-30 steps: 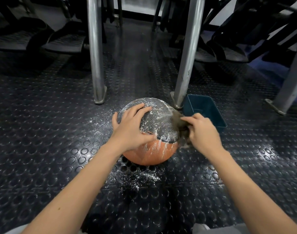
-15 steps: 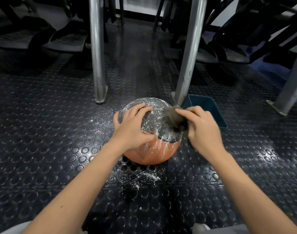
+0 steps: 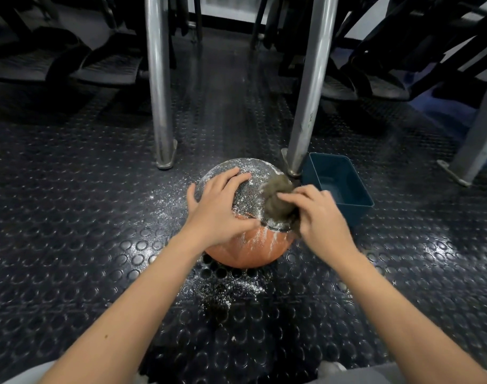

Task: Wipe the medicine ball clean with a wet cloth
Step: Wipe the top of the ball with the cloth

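Observation:
An orange and dark medicine ball [image 3: 253, 245], dusted with white powder, sits on the studded black floor in the middle of the head view. My left hand [image 3: 220, 209] lies spread over its upper left side, fingers fairly straight, steadying it. A crumpled grey-brown cloth [image 3: 277, 198] is held in my right hand [image 3: 319, 217] and pressed onto the upper right of the ball. The hands hide part of the ball's top.
A dark teal plastic tub [image 3: 339, 184] stands just right of the ball. Two metal posts [image 3: 160, 87] [image 3: 306, 92] rise behind it, a third at far right [image 3: 480, 128]. White powder [image 3: 228, 289] is scattered on the floor around the ball. Gym machine pedals lie behind.
My right hand has carried the cloth from the ball's right side up and leftward onto its upper right surface. The left hand and ball have stayed put.

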### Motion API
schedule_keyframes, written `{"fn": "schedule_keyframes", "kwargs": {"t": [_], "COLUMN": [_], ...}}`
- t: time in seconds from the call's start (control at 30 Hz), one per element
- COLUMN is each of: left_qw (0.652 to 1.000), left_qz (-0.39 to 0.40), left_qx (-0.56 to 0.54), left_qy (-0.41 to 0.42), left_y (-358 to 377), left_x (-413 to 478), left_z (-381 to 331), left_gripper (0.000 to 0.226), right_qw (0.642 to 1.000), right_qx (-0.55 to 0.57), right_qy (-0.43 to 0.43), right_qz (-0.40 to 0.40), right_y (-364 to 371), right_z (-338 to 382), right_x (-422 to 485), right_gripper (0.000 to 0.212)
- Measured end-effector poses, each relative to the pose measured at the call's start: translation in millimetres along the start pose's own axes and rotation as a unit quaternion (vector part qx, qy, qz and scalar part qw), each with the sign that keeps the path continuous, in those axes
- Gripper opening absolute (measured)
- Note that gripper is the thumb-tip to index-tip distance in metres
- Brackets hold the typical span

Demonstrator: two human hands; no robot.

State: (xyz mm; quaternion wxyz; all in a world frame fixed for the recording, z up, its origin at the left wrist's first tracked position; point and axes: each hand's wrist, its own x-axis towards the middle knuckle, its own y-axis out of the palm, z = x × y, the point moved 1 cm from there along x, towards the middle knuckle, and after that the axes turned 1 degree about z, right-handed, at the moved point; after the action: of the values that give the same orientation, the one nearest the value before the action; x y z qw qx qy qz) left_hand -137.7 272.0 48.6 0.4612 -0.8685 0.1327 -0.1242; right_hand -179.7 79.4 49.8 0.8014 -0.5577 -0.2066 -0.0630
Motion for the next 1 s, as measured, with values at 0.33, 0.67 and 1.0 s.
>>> {"fn": "schedule_keyframes", "kwargs": {"t": [0.33, 0.67, 1.0], "left_qw": [1.000, 1.000, 1.000], "left_qz": [-0.002, -0.008, -0.007], "left_qx": [-0.002, -0.009, -0.010], "left_qy": [-0.001, 0.001, 0.000], "left_y": [0, 1, 1], "left_x": [-1, -1, -1], "left_z": [-1, -1, -1], "left_gripper": [0.086, 0.086, 0.086], "right_qw": [1.000, 1.000, 1.000], "right_qx": [-0.023, -0.021, -0.009], "right_qy": [-0.018, -0.012, 0.010], "right_qz": [0.005, -0.004, -0.014], "right_y": [-3, -2, 1], "right_z": [3, 7, 2], "right_x": [1, 7, 7], "right_gripper": [0.051, 0.052, 0.049]}}
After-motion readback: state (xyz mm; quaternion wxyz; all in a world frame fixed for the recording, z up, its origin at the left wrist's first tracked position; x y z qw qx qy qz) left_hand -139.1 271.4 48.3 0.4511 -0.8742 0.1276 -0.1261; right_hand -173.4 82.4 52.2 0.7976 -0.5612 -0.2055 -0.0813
